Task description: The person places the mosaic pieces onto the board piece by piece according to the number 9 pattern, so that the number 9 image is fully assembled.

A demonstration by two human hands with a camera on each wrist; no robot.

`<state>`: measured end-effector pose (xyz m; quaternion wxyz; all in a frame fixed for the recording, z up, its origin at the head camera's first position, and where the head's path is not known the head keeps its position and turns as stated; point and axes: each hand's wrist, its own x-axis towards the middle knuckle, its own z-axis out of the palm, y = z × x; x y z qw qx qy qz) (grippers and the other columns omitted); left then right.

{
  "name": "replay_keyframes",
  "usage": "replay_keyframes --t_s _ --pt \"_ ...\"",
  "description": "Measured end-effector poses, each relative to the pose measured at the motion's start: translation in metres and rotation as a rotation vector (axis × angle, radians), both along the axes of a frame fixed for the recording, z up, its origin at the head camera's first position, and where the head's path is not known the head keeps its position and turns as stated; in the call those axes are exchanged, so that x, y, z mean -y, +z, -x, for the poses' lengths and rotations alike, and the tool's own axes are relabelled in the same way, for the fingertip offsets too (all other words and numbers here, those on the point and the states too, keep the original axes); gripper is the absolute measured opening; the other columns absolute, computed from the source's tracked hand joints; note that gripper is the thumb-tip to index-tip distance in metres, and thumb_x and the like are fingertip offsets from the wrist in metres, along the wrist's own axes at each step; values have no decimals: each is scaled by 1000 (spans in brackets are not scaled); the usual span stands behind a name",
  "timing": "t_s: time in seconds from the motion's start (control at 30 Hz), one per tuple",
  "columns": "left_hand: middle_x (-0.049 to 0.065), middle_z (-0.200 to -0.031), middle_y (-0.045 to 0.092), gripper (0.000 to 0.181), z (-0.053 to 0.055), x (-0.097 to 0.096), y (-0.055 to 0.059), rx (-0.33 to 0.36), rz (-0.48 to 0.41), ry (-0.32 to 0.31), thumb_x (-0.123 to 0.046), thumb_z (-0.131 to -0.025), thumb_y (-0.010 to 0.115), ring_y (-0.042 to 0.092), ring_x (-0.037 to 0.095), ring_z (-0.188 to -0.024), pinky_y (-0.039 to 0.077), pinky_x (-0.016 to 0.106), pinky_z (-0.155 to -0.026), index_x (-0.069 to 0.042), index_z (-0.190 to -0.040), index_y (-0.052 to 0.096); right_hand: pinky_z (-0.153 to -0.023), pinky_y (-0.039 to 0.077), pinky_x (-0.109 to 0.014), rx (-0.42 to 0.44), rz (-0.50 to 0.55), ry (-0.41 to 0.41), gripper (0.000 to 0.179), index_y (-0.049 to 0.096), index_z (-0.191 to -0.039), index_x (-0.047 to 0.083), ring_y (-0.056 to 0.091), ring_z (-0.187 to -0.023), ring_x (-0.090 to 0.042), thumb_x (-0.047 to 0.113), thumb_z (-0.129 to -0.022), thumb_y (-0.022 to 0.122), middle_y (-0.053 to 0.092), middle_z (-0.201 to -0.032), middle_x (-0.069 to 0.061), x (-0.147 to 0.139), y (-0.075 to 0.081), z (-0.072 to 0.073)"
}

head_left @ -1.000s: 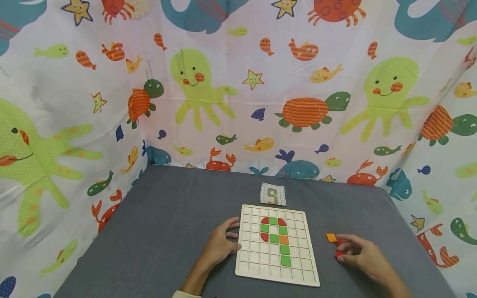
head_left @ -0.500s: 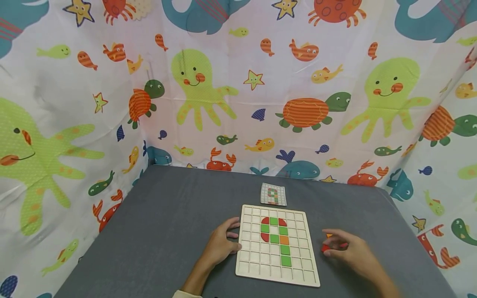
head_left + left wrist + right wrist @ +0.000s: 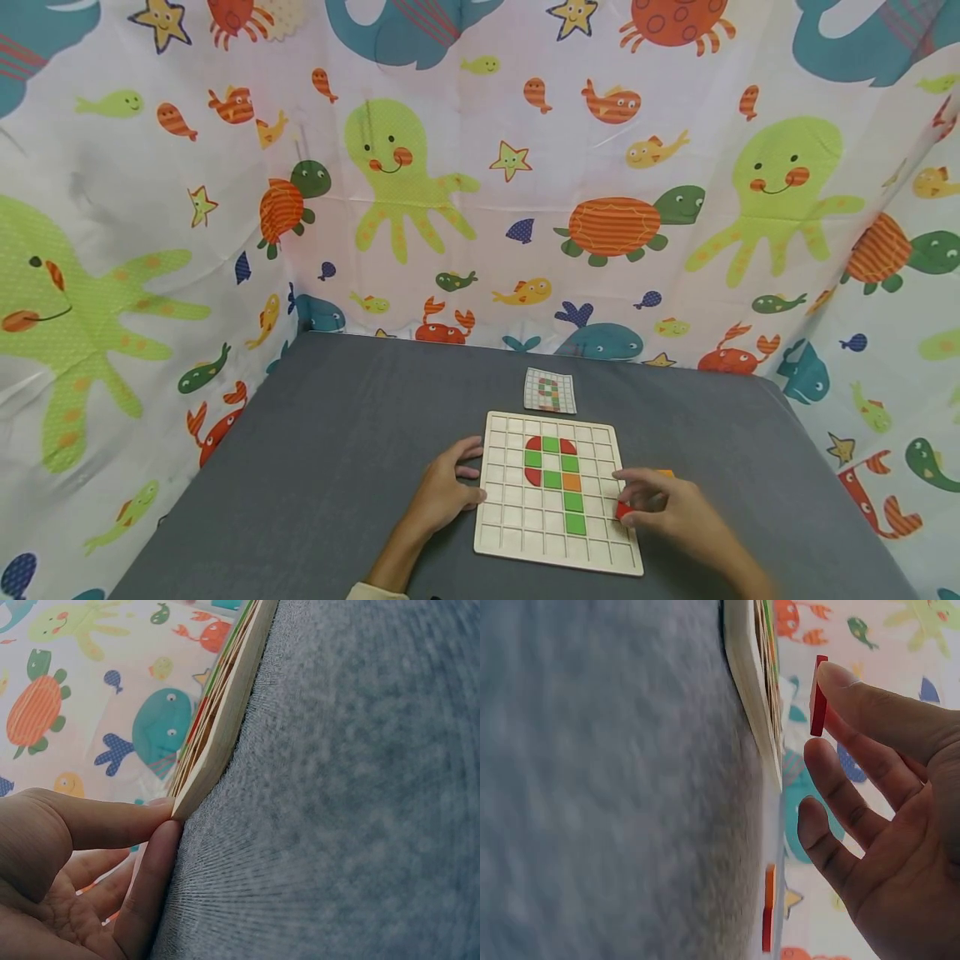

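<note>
A pale wooden grid board (image 3: 517, 521) lies on the table, with green squares, an orange square and rounded red pieces set in its cells. My left hand (image 3: 444, 492) pinches the board's left edge with thumb and a finger, as the left wrist view shows. Over the board's right edge, my right hand (image 3: 663, 504) holds a thin red tile (image 3: 820, 697) between thumb and fingers, the other fingers spread. Behind this hand an orange tile (image 3: 666, 473) lies on the table. Beside it is another red tile (image 3: 767, 928), hidden by the hand in the head view.
A small printed card (image 3: 550, 392) with a coloured grid pattern lies just behind the board. The grey-covered table (image 3: 360, 400) is bordered at the back and sides by a curtain (image 3: 465, 200) printed with sea animals.
My right hand has picked up a red tile beside the orange one and carried it left to the board's right edge. My left hand stays at the board's left edge.
</note>
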<state>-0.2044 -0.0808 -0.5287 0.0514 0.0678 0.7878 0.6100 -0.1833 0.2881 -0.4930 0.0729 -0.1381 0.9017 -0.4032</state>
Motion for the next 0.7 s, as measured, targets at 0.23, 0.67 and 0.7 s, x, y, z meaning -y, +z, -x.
replay_keyframes --t_s 0.23,0.67,0.7 --pt "19 -149 60 83 0 0 -1 -6 5 0 14 -78 79 66 33 -114 62 34 -65 -5 -154 52 -67 54 -25 107 44 70 56 69 -135 5 65 -79 -13 21 -85 90 76 -102 0 18 2 -2" --pt "19 -149 60 83 0 0 -2 -1 0 -2 14 -78 79 66 33 -115 63 35 -65 -5 -154 52 -69 52 -25 84 11 198 50 74 -130 11 63 -84 -4 23 -84 90 75 -96 7 38 1 -4" --pt "18 -149 60 83 1 0 -2 0 0 -3 14 -78 79 66 33 -115 63 35 -65 -5 -154 52 -69 52 -25 83 15 206 50 74 -130 11 64 -85 -5 22 -84 90 74 -96 7 39 1 -4"
